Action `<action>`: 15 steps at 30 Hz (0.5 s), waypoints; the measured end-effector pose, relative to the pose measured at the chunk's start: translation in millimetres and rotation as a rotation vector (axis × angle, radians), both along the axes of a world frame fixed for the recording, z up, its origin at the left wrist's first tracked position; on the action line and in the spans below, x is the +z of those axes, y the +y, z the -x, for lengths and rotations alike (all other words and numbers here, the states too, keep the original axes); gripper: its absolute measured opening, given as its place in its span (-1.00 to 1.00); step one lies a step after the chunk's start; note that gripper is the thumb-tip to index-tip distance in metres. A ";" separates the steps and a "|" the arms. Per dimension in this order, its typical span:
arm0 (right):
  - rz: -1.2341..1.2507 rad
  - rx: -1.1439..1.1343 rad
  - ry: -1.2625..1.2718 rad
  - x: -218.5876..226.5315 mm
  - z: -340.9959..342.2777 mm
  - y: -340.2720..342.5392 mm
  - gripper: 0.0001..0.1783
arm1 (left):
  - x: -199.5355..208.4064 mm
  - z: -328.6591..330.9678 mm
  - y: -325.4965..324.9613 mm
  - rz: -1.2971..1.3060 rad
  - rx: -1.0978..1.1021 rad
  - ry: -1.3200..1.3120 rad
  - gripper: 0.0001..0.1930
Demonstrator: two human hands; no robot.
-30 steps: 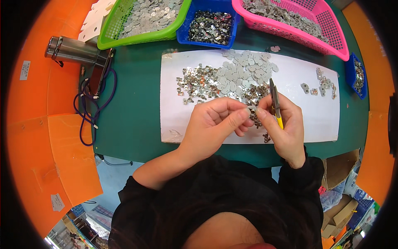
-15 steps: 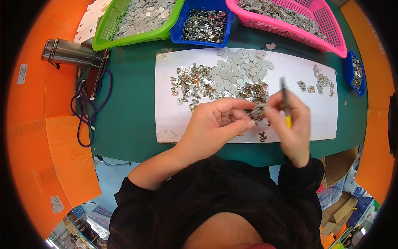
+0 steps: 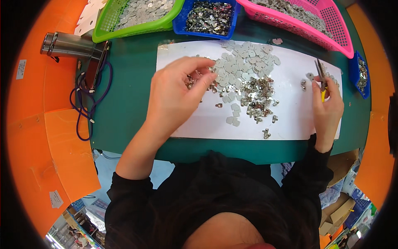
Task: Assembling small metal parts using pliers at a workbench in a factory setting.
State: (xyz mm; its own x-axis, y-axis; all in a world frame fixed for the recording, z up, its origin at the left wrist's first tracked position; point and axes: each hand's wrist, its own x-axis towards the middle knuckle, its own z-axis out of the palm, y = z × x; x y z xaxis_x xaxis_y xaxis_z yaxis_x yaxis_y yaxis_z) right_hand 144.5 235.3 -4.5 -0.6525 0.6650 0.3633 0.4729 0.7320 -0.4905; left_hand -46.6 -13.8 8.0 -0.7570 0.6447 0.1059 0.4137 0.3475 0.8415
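Observation:
My left hand (image 3: pixel 174 91) hovers over the left part of the white sheet (image 3: pixel 290 120), covering much of a heap of small shiny metal clips (image 3: pixel 192 79). Its thumb and forefinger are apart beside the flat grey metal plates (image 3: pixel 240 62), with nothing visible between them. At the sheet's right side, my right hand (image 3: pixel 327 110) grips a dark two-pronged tool (image 3: pixel 322 74) with a yellow handle, prongs pointing up and away. A grey metal piece (image 3: pixel 310 76) and a shiny one (image 3: pixel 303 85) lie beside its fingertips. Another heap of clips (image 3: pixel 259 97) sits mid-sheet.
Along the far edge of the green table (image 3: pixel 128 99) stand a green basket (image 3: pixel 137 29) of plates, a blue bin (image 3: pixel 203 35) of clips and a pink basket (image 3: pixel 306 35). A smaller blue bin (image 3: pixel 365 85) is far right. A steel cylinder (image 3: pixel 74 45) and purple cord (image 3: pixel 103 93) lie left.
My hands have separated: the left moved left and away from me, the right moved right with the tool. The grey piece between them is gone from there. The view has shifted slightly.

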 end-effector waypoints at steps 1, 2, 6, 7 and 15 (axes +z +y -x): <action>0.005 0.007 0.000 1.9 3.0 -4.9 -0.86 | -0.7 3.5 0.5 0.005 0.007 0.000 -0.81; 0.056 0.134 0.024 8.2 6.2 -14.1 -0.88 | -1.0 6.7 2.5 0.050 -0.046 0.056 -0.81; 0.090 0.560 0.029 10.2 35.0 -56.9 -0.76 | 3.5 2.2 11.5 0.093 -0.201 0.122 -0.80; -0.020 0.586 -0.037 11.7 40.4 -63.4 -0.72 | 3.7 4.3 12.3 0.092 -0.202 0.124 -0.80; -0.157 0.564 -0.077 -0.8 54.0 -75.2 -0.68 | -0.5 66.1 27.4 -0.058 -0.005 0.544 -0.87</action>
